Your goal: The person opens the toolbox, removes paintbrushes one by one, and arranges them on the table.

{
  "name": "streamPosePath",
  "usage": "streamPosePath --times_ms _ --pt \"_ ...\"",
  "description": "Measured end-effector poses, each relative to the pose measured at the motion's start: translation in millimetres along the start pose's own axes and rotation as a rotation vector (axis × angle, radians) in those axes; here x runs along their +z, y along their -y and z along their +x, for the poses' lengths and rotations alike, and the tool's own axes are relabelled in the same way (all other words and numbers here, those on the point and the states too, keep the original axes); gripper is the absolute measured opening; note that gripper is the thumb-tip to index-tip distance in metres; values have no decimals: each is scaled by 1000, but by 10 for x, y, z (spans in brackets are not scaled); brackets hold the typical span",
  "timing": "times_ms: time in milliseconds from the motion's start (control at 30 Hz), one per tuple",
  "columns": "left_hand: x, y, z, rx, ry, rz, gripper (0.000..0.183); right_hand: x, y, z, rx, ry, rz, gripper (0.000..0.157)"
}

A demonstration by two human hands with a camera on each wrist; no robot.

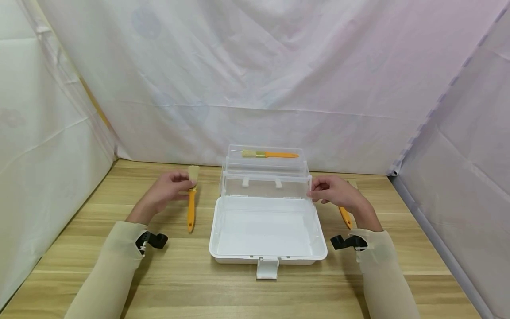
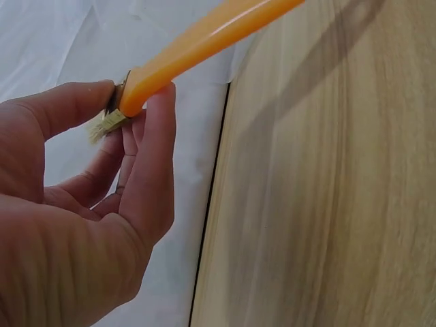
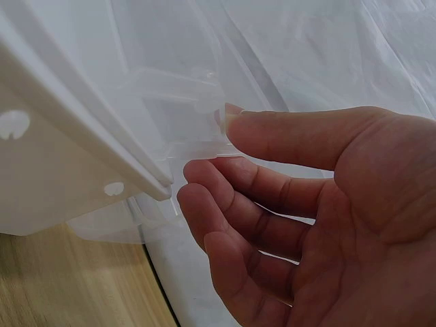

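A paintbrush (image 1: 191, 208) with an orange handle and pale bristles is pinched near its metal band by my left hand (image 1: 163, 191); the bristles point away from me. In the left wrist view, thumb and fingertips meet around the band of this brush (image 2: 197, 48). My right hand (image 1: 338, 192) pinches the right edge of a clear plastic tray (image 1: 263, 188) at the back of an open white box (image 1: 268, 232). The right wrist view shows the thumb (image 3: 286, 139) over the tray's edge and fingers beneath it. Another paintbrush (image 1: 279, 154) lies crosswise on the clear part behind.
A third paintbrush (image 1: 345, 217) lies on the wooden table (image 1: 239, 297) to the right, partly hidden by my right hand and wrist. The box's white latch (image 1: 267, 269) hangs down in front. White cloth (image 1: 255, 79) stands behind and along both sides.
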State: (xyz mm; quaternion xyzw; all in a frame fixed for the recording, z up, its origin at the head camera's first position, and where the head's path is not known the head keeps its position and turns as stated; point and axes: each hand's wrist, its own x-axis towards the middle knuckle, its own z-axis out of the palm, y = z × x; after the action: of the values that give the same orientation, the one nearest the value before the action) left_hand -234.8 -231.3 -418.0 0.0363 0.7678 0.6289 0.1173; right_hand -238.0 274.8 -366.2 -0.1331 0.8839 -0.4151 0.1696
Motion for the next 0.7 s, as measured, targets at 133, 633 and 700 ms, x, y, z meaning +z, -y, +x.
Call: streamPosePath --times_ms 133,633,700 --pt "31 7 9 -21 -2 12 22 -1 -2 1 1 3 3 16" --pt "118 60 19 -53 -1 111 39 -1 7 -2 1 2 0 16" --pt "128 68 26 -65 -2 126 42 -2 7 -2 -1 3 0 16"
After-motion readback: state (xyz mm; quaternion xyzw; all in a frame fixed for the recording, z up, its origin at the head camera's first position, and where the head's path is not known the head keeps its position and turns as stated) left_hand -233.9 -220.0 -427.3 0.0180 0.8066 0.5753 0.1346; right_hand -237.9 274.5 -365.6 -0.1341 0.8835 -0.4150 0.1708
